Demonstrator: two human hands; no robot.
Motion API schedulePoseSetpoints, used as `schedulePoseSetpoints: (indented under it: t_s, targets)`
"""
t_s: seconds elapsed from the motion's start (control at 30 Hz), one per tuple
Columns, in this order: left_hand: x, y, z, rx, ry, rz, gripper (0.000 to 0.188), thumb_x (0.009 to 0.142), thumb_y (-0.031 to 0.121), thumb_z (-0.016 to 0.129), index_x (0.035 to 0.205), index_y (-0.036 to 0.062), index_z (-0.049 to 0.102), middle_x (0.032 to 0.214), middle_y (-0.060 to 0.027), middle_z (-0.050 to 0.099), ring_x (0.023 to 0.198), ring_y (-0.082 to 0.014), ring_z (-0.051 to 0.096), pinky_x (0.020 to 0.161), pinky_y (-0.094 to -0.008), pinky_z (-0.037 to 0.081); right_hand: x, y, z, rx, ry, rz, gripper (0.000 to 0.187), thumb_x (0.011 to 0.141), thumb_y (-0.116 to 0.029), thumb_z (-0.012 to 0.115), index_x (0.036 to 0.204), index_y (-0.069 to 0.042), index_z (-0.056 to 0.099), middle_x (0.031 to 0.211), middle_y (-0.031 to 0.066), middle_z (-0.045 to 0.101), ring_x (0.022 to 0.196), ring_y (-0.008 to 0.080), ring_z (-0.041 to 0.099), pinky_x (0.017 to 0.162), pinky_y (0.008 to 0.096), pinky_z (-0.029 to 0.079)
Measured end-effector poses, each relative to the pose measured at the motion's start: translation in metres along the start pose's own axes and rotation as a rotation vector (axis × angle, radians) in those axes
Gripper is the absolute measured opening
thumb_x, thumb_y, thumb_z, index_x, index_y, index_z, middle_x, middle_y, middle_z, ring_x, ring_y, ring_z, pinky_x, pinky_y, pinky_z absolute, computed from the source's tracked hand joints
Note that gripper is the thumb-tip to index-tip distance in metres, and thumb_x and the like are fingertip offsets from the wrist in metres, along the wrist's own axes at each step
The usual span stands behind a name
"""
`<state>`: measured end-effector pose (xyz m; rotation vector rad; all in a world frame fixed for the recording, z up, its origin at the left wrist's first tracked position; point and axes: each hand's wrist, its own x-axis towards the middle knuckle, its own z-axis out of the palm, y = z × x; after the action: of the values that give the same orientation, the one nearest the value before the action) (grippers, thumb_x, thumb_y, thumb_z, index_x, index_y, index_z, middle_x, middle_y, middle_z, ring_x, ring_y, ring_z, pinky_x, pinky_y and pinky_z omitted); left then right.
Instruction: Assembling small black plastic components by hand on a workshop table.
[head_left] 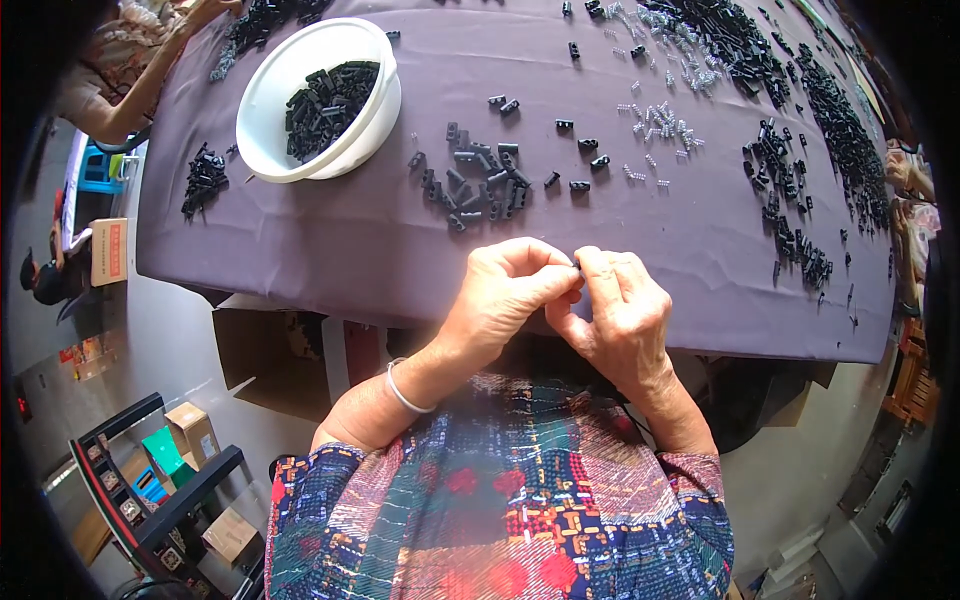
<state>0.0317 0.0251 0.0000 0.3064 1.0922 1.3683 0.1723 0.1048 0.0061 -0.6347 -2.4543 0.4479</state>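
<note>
Between both hands' fingertips (572,272), apparently pinched, sits a small black part (577,265).

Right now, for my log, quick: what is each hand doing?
Left hand: closed, pinching a small black part.
Right hand: closed, fingertips on the same part.

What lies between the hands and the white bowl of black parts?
Only bare purple cloth. The left hand and right hand meet on a small black part at the table's near edge; the bowl sits up-left, and the loose pile lies right of that line.
</note>
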Motion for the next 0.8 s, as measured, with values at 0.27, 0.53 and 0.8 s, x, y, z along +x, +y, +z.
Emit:
schedulePoseSetpoints:
  t_s: [0.27, 0.53, 0.8]
  targets:
    - [0.0, 0.002, 0.004, 0.074, 0.002, 0.03, 0.011, 0.088, 0.008, 0.069, 0.09, -0.0022, 0.066, 0.082, -0.0058, 0.068, 0.073, -0.009, 0.062, 0.065, -0.0228, 0.053, -0.003, -0.002, -0.002, -0.003, -0.018, 0.026, 0.041, 0.064, -0.007, 0.077, 0.1, 0.002, 0.061, 0.084, 0.0143, 0.064, 0.074, 0.031, 0.064, 0.062, 0.0377, 0.054]
    - [-0.002, 0.001, 0.001, 0.013, -0.031, -0.021, 0.015, 0.092, 0.01, 0.062, 0.101, -0.0021, 0.062, 0.085, -0.0047, 0.066, 0.076, -0.0107, 0.064, 0.071, -0.024, 0.052, -0.007, 0.01, -0.002, -0.009, 0.004, 0.008, 0.034, 0.067, -0.006, 0.074, 0.096, 0.005, 0.06, 0.078, 0.0153, 0.061, 0.067, 0.0315, 0.061, 0.057, 0.0383, 0.051]
    - [-0.003, -0.007, 0.009, 0.111, 0.009, 0.072, 0.019, 0.095, 0.011, 0.059, 0.108, -0.0014, 0.051, 0.094, -0.0057, 0.062, 0.085, -0.0107, 0.062, 0.072, -0.0238, 0.052, -0.011, 0.025, 0.009, -0.032, 0.088, -0.05, 0.027, 0.067, -0.011, 0.071, 0.086, 0.003, 0.059, 0.068, 0.0112, 0.053, 0.058, 0.0277, 0.054, 0.052, 0.0368, 0.046]
